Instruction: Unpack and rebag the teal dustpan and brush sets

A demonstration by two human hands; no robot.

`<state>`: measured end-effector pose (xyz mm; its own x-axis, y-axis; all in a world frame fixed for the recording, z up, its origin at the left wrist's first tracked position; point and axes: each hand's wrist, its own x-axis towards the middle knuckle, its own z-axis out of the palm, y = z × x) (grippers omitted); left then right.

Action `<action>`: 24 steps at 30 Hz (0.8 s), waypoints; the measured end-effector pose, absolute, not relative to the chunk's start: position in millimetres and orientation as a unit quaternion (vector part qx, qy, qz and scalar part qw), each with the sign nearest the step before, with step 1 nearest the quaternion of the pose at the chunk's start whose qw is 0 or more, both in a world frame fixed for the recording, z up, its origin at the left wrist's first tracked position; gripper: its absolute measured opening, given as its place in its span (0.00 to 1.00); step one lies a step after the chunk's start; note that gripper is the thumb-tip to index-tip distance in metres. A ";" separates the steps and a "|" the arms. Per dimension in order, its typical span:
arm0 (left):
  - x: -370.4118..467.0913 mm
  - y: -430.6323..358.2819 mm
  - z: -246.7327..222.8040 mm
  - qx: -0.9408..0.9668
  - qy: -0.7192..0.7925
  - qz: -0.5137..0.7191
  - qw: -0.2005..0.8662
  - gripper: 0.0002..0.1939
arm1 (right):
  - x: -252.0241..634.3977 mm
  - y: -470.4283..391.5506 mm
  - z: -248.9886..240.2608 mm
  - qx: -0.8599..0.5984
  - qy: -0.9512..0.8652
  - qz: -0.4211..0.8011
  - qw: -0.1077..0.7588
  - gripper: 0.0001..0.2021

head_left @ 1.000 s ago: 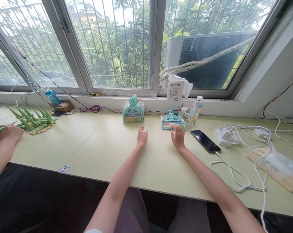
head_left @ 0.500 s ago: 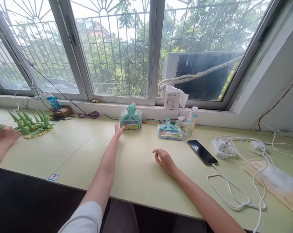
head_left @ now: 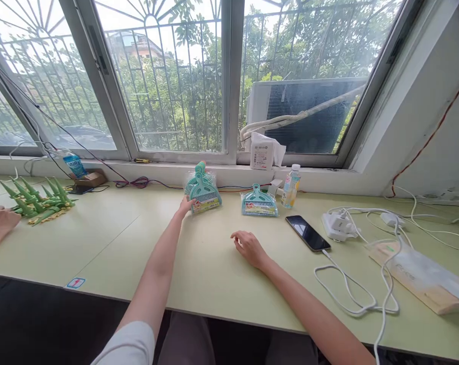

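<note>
A stack of mint-green mini dustpan-and-brush sets (head_left: pixel 199 175) in clear wrapping leans against the wall below the window. My left hand (head_left: pixel 186 204) is closed on the lower left edge of the front dustpan set (head_left: pixel 207 200), which sits tilted, a bit forward of the others. Farther right, another wrapped dustpan set (head_left: pixel 259 205) lies on the table. My right hand (head_left: pixel 249 247) rests on the tabletop in front of that set, fingers loosely bent and apart, holding nothing.
Right of the sets stand a drink bottle (head_left: pixel 291 186) and a phone (head_left: pixel 308 233) with a white cable. Beyond are a power strip (head_left: pixel 339 225) and a paper packet (head_left: pixel 419 276). At left, another person's hand (head_left: pixel 1 223) is beside green spiky pieces (head_left: pixel 39 200).
My left hand has drawn the front dustpan set slightly forward, away from the stack, and it has tilted. My right hand stays in place. The co-worker's hand has lowered to the table.
</note>
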<state>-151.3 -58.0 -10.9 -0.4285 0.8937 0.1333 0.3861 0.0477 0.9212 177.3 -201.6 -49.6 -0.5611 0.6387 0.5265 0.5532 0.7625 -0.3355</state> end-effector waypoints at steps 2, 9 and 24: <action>-135.7 -67.6 -13.5 0.463 0.659 0.508 0.305 0.18 | 178.6 -201.3 -48.9 -0.336 -0.878 0.058 0.335 0.09; -45.8 -119.6 -22.2 0.414 0.532 0.562 0.480 0.23 | 189.6 -202.5 -37.9 -0.320 -0.819 0.064 0.472 0.12; 26.5 -181.3 -21.5 0.533 0.399 0.502 0.552 0.34 | 218.9 -163.9 -53.5 -0.394 -0.409 0.553 0.610 0.21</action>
